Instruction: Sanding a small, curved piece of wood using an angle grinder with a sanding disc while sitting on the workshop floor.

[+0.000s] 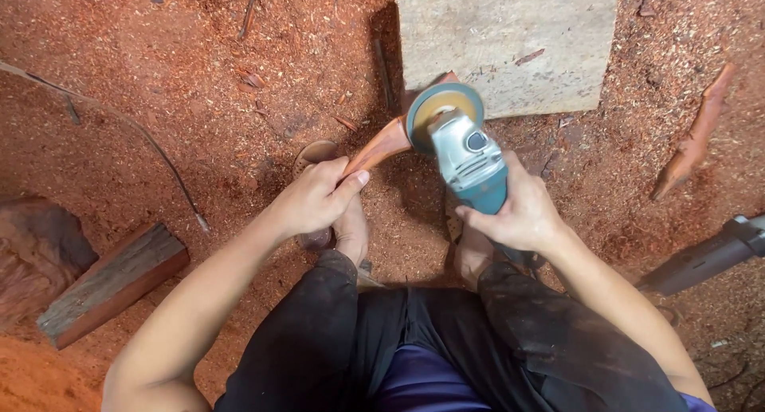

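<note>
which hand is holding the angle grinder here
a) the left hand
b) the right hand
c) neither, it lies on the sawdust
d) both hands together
b: the right hand grips the body of the angle grinder, its disc against the curved reddish wood piece, while the left hand holds only that wood piece.

There were no boxes, bags, signs or screens to see. The only thing like a label was a small dark oval patch on the grey top of the grinder [470, 161], just behind its round disc. What it showed was too small to tell.
</note>
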